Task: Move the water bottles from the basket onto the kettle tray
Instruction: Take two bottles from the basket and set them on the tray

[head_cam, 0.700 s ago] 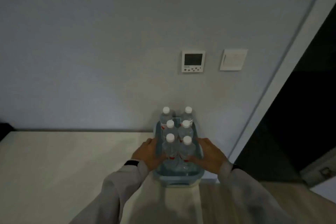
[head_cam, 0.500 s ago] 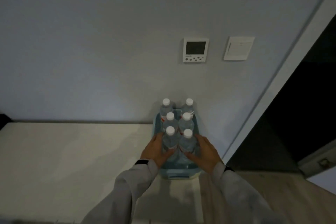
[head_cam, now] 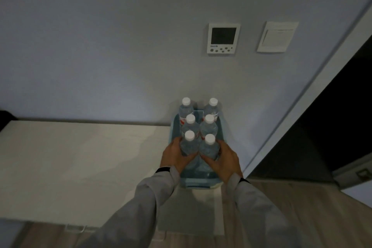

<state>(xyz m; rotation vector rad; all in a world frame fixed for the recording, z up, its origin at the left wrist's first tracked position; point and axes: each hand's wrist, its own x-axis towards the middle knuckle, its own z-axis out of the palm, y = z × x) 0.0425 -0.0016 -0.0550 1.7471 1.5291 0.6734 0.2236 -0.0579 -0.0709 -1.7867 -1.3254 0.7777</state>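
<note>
six clear white-capped water bottles [head_cam: 198, 127] upright, in blue basket [head_cam: 198, 182]

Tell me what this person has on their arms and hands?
Both arms wear long, loose, light grey sleeves. A dark band, maybe a watch or inner cuff, shows at the wrist of the left hand, and a similar dark edge at the wrist of the right hand. The hands are bare, with no gloves; any rings are too dim to tell.

Looks like a hotel room or a similar lodging. Wall thermostat [head_cam: 223, 38] with a dark screen and small buttons, just left of a white light switch [head_cam: 277, 36]. Below the thermostat, a pale tabletop [head_cam: 80, 167] against the plain wall; lower right of it, wood-look flooring [head_cam: 302, 207] and a dark doorway [head_cam: 332, 127].
</note>
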